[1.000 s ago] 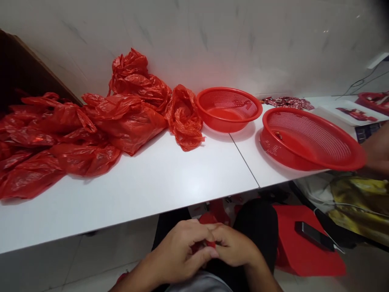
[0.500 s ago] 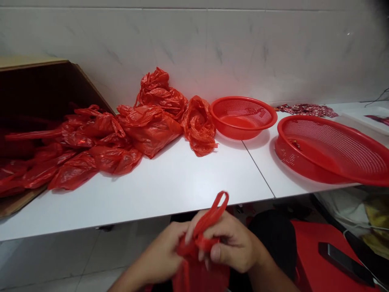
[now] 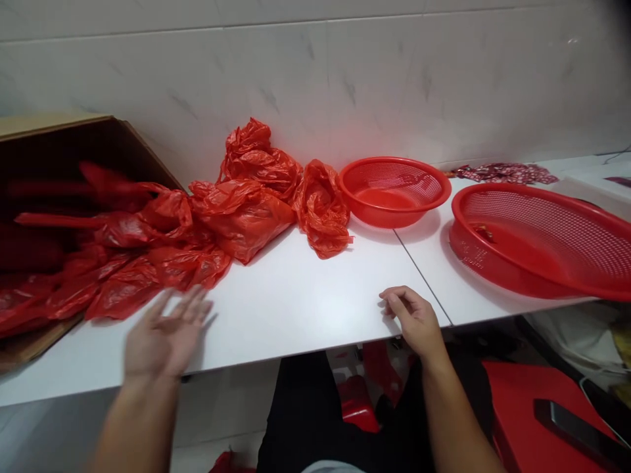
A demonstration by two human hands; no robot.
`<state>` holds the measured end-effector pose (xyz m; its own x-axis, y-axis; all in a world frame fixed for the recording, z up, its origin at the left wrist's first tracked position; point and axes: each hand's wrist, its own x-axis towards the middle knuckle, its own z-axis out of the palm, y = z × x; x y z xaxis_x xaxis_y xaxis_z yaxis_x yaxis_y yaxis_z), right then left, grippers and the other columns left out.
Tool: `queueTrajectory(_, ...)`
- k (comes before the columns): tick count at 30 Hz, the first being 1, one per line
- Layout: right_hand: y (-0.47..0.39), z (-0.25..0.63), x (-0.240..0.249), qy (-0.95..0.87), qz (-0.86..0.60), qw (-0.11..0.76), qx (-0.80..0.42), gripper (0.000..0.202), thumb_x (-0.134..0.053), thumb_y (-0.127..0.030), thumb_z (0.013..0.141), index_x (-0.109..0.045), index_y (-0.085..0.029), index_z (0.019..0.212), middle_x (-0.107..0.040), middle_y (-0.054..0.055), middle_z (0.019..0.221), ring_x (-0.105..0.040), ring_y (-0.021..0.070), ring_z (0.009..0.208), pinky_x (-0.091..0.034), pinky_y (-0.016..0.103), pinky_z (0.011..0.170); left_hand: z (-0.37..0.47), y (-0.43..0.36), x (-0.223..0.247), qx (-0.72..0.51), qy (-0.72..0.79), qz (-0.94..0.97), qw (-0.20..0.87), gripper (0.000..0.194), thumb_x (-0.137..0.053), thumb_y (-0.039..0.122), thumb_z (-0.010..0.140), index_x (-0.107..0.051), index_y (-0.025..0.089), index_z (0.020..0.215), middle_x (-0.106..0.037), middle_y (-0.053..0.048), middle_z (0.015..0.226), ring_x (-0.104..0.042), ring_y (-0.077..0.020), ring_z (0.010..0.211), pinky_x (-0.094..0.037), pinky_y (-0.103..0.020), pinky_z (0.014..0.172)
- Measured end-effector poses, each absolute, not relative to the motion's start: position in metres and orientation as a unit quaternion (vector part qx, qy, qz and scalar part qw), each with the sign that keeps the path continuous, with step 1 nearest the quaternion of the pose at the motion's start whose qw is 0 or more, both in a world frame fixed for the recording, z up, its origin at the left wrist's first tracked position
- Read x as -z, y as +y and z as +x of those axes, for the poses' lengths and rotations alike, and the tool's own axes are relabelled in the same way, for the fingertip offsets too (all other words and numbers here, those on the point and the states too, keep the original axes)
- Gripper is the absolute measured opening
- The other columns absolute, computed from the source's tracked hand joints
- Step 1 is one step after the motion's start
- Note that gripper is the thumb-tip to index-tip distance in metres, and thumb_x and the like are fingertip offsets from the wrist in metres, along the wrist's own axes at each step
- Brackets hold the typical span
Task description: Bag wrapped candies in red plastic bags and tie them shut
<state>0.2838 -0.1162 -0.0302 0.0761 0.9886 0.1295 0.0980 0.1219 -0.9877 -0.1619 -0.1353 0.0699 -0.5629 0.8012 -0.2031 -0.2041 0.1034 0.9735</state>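
Left hand (image 3: pixel 165 335): released, palm bared, fingers spread, slightly blurred; just in front of the red bags (image 3: pixel 241 213). Right hand (image 3: pixel 413 318): released, fingers loosely half curled, at the table (image 3: pixel 296 295) near its front edge; contact with the surface cannot be told. Bags heaped along the table's left, several inside the box (image 3: pixel 73 141), one of these motion-blurred. Box lies on its side, mouth toward the heap. Small basket (image 3: pixel 389 215) upright beside the bags; large basket (image 3: pixel 503 272) holds a small scrap (image 3: pixel 484 231).
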Motion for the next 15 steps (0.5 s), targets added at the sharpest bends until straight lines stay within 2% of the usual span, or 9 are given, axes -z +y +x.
queueTrajectory(2, -0.118, 0.282, 0.03, -0.535, -0.515, 0.523, -0.418, 0.032, -0.066, -0.052, 0.1, -0.073, -0.022, 0.095, -0.07, 0.003, 0.085, -0.064, 0.0179, 0.073, -0.053, 0.031, 0.072, -0.118, -0.125, -0.055, -0.596, 0.589, 0.279, 0.469, 0.036, -0.07, 0.05, 0.088, -0.07, 0.028, 0.116, -0.073, -0.006, 0.134, -0.067, -0.0335, 0.124, -0.062, -0.046, 0.089)
queueTrajectory(5, -0.119, 0.28, 0.032, -0.552, -0.513, 0.518, -0.404, 0.03, -0.065, -0.05, 0.1, -0.072, -0.022, 0.095, -0.069, 0.003, 0.085, -0.065, 0.018, 0.073, -0.053, 0.031, 0.072, -0.059, -0.094, -0.044, -0.452, 0.542, 0.483, 0.519, 0.052, -0.078, 0.054, 0.084, -0.071, 0.022, 0.124, -0.066, -0.015, 0.143, -0.066, -0.0374, 0.127, -0.061, -0.046, 0.092)
queueTrajectory(7, -0.118, 0.28, 0.034, -0.569, -0.507, 0.514, -0.394, 0.028, -0.064, -0.048, 0.101, -0.071, -0.023, 0.094, -0.068, 0.002, 0.085, -0.066, 0.0184, 0.074, -0.053, 0.031, 0.072, -0.03, -0.063, -0.037, -0.381, 0.524, 0.613, 0.452, 0.058, -0.075, 0.054, 0.088, -0.065, 0.024, 0.137, -0.058, -0.015, 0.151, -0.061, -0.0369, 0.134, -0.058, -0.049, 0.101)
queueTrajectory(8, -0.117, 0.28, 0.035, -0.578, -0.506, 0.511, -0.386, 0.027, -0.063, -0.047, 0.102, -0.07, -0.023, 0.094, -0.068, 0.002, 0.085, -0.066, 0.0186, 0.074, -0.052, 0.031, 0.072, -0.018, -0.045, -0.033, -0.372, 0.521, 0.665, 0.385, 0.063, -0.074, 0.051, 0.089, -0.059, 0.026, 0.145, -0.053, -0.015, 0.157, -0.056, -0.0367, 0.14, -0.053, -0.052, 0.109)
queueTrajectory(10, -0.117, 0.28, 0.036, -0.595, -0.507, 0.505, -0.365, 0.026, -0.062, -0.046, 0.103, -0.07, -0.023, 0.093, -0.068, 0.003, 0.087, -0.065, 0.0192, 0.075, -0.052, 0.032, 0.072, 0.0, -0.011, -0.021, -0.34, 0.525, 0.743, 0.238, 0.078, -0.076, 0.046, 0.087, -0.049, 0.026, 0.156, -0.036, -0.017, 0.168, -0.037, -0.0399, 0.154, -0.041, -0.059, 0.121)
queueTrajectory(11, -0.117, 0.28, 0.037, -0.602, -0.509, 0.503, -0.353, 0.026, -0.061, -0.045, 0.103, -0.069, -0.023, 0.092, -0.068, 0.003, 0.087, -0.064, 0.0195, 0.075, -0.052, 0.032, 0.072, 0.008, 0.003, -0.015, -0.314, 0.532, 0.766, 0.179, 0.079, -0.078, 0.045, 0.085, -0.05, 0.024, 0.156, -0.035, -0.018, 0.167, -0.033, -0.0426, 0.156, -0.036, -0.063, 0.123)
queueTrajectory(12, -0.118, 0.279, 0.037, -0.608, -0.512, 0.502, -0.341, 0.026, -0.06, -0.044, 0.103, -0.069, -0.023, 0.092, -0.067, 0.004, 0.088, -0.064, 0.0197, 0.076, -0.052, 0.032, 0.071, 0.014, 0.014, -0.01, -0.286, 0.535, 0.783, 0.137, 0.074, -0.078, 0.044, 0.085, -0.055, 0.023, 0.152, -0.04, -0.019, 0.163, -0.034, -0.0448, 0.154, -0.032, -0.067, 0.123)
queueTrajectory(15, -0.12, 0.275, 0.036, -0.615, -0.526, 0.495, -0.316, 0.026, -0.058, -0.043, 0.103, -0.068, -0.023, 0.089, -0.067, 0.004, 0.086, -0.063, 0.0201, 0.077, -0.051, 0.033, 0.071, 0.023, 0.025, 0.0, -0.24, 0.523, 0.812, 0.096, 0.038, -0.072, 0.04, 0.089, -0.073, 0.018, 0.119, -0.065, -0.017, 0.129, -0.056, -0.0417, 0.131, -0.037, -0.067, 0.119)
